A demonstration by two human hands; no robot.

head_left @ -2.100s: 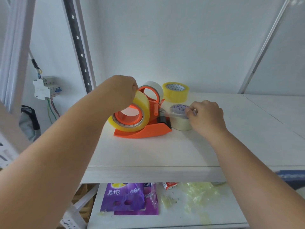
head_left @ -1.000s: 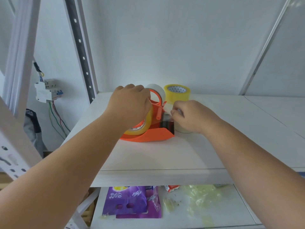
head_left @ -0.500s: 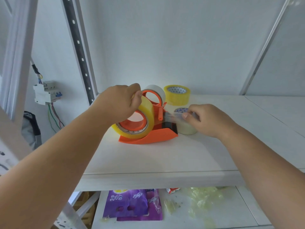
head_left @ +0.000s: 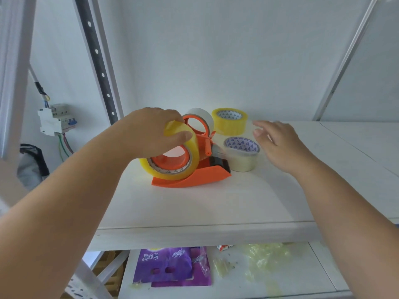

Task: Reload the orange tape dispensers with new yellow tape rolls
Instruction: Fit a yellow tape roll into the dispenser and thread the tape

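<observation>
My left hand (head_left: pixel 151 131) is gripping the glossy yellow tape roll (head_left: pixel 172 156) seated on the near orange plastic dispenser (head_left: pixel 194 176), mid-shelf. My right hand (head_left: pixel 278 143) is hovering open, holding nothing, beside the pale translucent roll (head_left: pixel 241 154). I should be steadying the roll while feeding its end squarely toward the serrated black blade (head_left: pixel 219 164).

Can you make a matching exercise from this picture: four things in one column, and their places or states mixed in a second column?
Things:
1. yellow roll
2. pale roll
3. right hand
4. purple packet

Places or states:
A. lower shelf
B. open, holds nothing
C. flat beside the dispenser's blade end
D. on the dispenser's hub, gripped by the left hand

Pairs: 1-D, 2-C, 3-B, 4-A
</observation>
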